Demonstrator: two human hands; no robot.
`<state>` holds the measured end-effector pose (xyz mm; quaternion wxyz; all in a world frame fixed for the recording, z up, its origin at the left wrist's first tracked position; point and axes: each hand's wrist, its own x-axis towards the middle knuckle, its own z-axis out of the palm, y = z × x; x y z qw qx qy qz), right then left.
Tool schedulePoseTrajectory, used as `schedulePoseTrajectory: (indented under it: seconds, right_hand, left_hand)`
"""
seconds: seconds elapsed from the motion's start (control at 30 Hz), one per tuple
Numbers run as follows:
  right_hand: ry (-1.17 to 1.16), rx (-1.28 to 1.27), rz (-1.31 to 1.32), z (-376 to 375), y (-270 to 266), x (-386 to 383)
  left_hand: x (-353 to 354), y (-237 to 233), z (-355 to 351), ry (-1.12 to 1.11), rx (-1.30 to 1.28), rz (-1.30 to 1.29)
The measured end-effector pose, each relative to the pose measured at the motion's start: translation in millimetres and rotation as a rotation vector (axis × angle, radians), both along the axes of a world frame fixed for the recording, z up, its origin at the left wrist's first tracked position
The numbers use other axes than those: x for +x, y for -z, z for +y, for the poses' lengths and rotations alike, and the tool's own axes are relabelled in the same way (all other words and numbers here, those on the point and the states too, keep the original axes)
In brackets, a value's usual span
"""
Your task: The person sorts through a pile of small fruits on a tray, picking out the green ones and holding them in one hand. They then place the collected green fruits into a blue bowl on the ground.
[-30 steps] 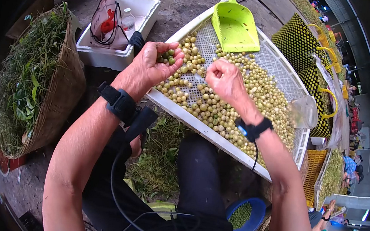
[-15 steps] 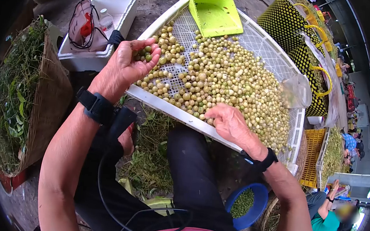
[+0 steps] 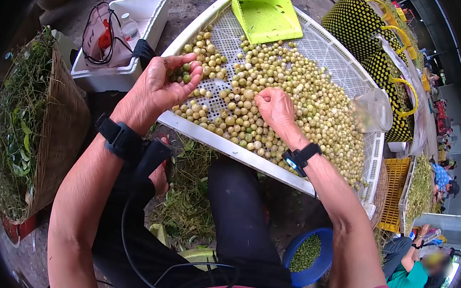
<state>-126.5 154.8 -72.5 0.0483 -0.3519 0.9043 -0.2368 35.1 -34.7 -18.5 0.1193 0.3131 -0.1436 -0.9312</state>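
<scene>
A white perforated tray [image 3: 204, 131] holds a spread of small round yellow-green fruits [image 3: 298, 89], like gooseberries. Above its left side, my left hand [image 3: 162, 83] is palm up, fingers curled around a few greener round fruits [image 3: 184, 73]. My right hand [image 3: 278, 111] is over the middle of the spread, thumb and fingers pinched together; whatever lies between them is hidden. At the tray's far side rests a lime-green dustpan-like scoop [image 3: 269, 16]. A clear plastic container [image 3: 371, 111] lies among the fruits at the right edge.
Left stands a woven basket [image 3: 63, 132] of leafy stems, near a white foam box [image 3: 151, 17] with a bag and bottle. A blue bowl [image 3: 324, 260] of green fruits sits below right. Black-and-yellow woven bags [image 3: 350, 21] and a yellow crate [image 3: 395, 189] are right; a person in green [image 3: 410, 278] sits beyond.
My right hand has moved away from the tray's near edge, up and left over the fruits, and its fingers are pinched. The left hand stays in nearly the same place, still holding fruits.
</scene>
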Motion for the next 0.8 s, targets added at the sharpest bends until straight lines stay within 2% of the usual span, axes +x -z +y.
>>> schedulePoseTrajectory:
  seconds: [0.2, 0.3, 0.33, 0.47, 0.57, 0.7, 0.8]
  right_hand:
    - [-0.062, 0.035, 0.118, -10, 3, -2]
    - [0.0, 0.02, 0.046, -9, -4, -6]
    - [0.034, -0.009, 0.036, -7, -7, -7]
    - [-0.131, -0.364, -0.298, 10, -13, -16]
    - [-0.19, -0.296, -0.122, 11, -14, -9]
    - [-0.312, 0.017, 0.101, 12, -13, -14]
    - [-0.346, 0.056, 0.034, 7, -6, -21]
  left_hand:
    - [2, 2, -4, 0.009, 0.005, 0.025]
    - [2, 2, -3, -0.002, 0.014, 0.017]
    - [2, 1, -3, -0.009, 0.016, 0.014]
    - [3, -2, -1, -0.028, 0.003, 0.01]
    - [2, 1, -2, -0.018, -0.005, 0.013]
    - [2, -1, 1, -0.016, 0.009, 0.002]
    - [2, -3, 1, -0.014, 0.011, 0.003]
